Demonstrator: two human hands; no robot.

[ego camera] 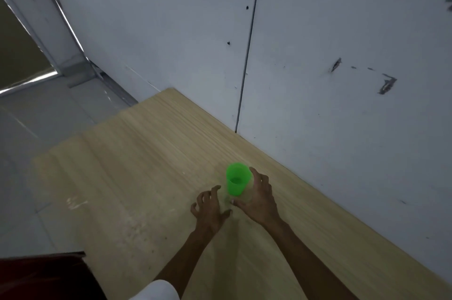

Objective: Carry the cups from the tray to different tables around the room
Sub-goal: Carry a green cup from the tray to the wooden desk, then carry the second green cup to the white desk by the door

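Nearest the lens, a white sleeve cuff [156,291] and a dark red object [41,275] of unclear kind fill the lower left corner. Beyond them two bare forearms reach out over the pale, straight-grained wooden tabletop [137,165], which is matt, with faint scuffs and specks.

On that tabletop, close to its wall-side edge, stands the bright green translucent plastic cup [236,179], a smooth tapered tumbler, upright with its mouth open upward. The right hand [256,198] sits just beside it, fingers [259,178] spread and loosely curved around the cup's far side; motion blur hides whether they touch the wall of the cup, and I cannot tell for certain. The left hand [209,209] hovers on the near side with fingers splayed like a claw, gripping nothing and apart from the cup.

The cup looks light and thin-walled, so the main risk I judge is a nudge: a finger catching the rim could tip it or slide it across the smooth wood. If it holds liquid, which the blur does not show, a jolt would spill it. The grey panelled wall [318,67], chipped and marked in places, rises directly behind, so a push that way would knock the cup against it.
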